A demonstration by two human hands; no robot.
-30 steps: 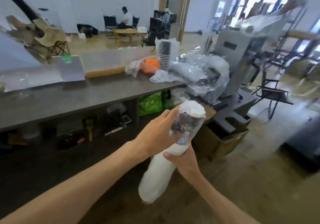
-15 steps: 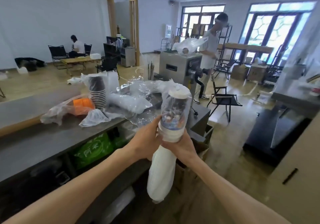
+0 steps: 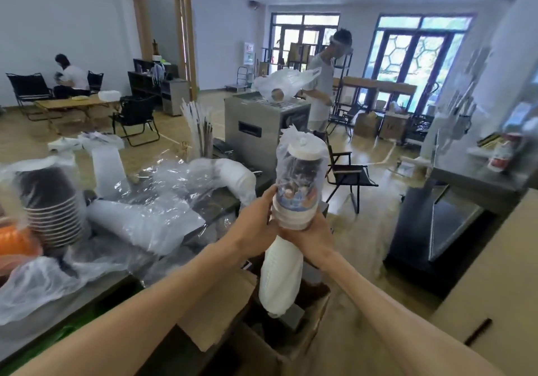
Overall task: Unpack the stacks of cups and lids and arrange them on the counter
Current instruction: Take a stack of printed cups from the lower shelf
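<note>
Above cardboard box point(image 3: 294, 343), both hands grip bagged cup stack point(image 3: 297, 189).

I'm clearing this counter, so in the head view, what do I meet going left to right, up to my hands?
Orange bag → dark cup stack → lying lid sleeve → left hand → held cup sleeve → right hand.

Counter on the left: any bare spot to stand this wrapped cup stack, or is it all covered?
Mostly crowded. Loose plastic wrap and lying sleeves cover the counter between the dark cup stack and the steel machine. The one bare strip shows at the counter's right end, beside the white sleeve. Both hands grip the wrapped stack.
</note>
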